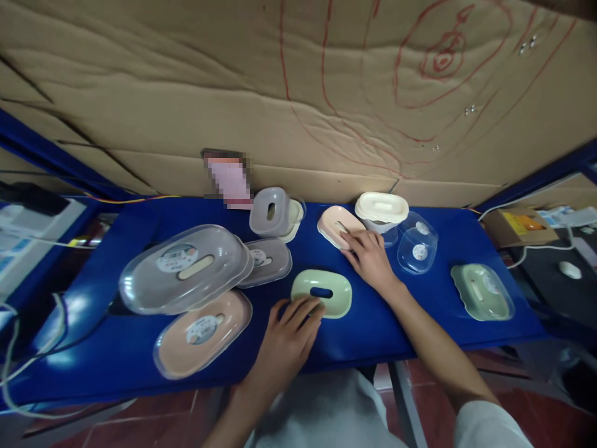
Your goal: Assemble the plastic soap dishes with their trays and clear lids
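On the blue table, a light green oval lid with a slot (342, 298) lies flat near the front middle. My left hand (296, 320) is over its lower left edge, fingers bent and apart, some of them touching the lid. Farther back, a peach slotted piece (333, 221) rests on the table. My right hand (368, 252) reaches to its front right edge, with the thumb and fingers around that edge. Just behind the right hand stands a cream-lidded container (381, 207).
Grey clear-covered boxes (163, 289) and a peach box (209, 336) lie at left. A grey piece (268, 211) stands at the back, near a blurred phone (229, 180). Clear covers (420, 236) and a green box (482, 292) sit at right. Cardboard (186, 93) rises behind.
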Demonstrator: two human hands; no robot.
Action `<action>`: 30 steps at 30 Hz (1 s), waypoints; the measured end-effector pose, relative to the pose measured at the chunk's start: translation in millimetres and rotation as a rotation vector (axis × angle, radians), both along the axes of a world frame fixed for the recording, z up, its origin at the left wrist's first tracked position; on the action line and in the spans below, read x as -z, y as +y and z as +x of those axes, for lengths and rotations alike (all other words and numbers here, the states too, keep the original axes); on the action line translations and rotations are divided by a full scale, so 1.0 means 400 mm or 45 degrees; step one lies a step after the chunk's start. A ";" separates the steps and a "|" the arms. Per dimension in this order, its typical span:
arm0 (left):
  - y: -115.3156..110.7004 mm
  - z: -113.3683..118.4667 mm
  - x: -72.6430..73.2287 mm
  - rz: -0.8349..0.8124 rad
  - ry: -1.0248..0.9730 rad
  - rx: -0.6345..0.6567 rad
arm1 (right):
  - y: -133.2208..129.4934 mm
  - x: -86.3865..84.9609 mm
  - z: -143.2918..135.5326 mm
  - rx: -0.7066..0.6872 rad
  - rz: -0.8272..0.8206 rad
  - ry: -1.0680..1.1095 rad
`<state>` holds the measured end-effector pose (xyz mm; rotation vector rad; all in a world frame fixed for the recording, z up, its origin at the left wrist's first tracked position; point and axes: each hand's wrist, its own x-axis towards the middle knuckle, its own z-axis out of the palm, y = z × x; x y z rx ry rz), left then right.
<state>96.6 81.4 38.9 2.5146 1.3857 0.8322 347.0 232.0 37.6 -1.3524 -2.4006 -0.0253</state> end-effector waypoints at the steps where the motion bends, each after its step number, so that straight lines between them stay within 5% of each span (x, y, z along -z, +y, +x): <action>1: -0.006 -0.004 0.003 0.009 -0.018 -0.019 | -0.006 0.001 -0.005 -0.007 -0.003 0.002; 7: -0.018 -0.013 0.025 0.060 0.015 -0.170 | -0.094 -0.034 0.025 -0.030 -0.124 0.122; 12: 0.005 0.029 0.008 -0.045 0.154 -0.213 | -0.228 -0.037 0.131 0.221 -0.192 0.449; 19: 0.093 0.113 -0.016 -0.110 0.344 -0.225 | -0.351 -0.009 0.183 0.630 0.092 0.067; 25: 0.049 0.117 -0.039 0.038 0.210 -0.233 | -0.282 -0.007 0.107 0.265 -0.017 -0.100; 30: 0.021 0.096 -0.001 -0.064 0.146 -0.134 | -0.293 0.000 0.149 0.204 -0.027 0.008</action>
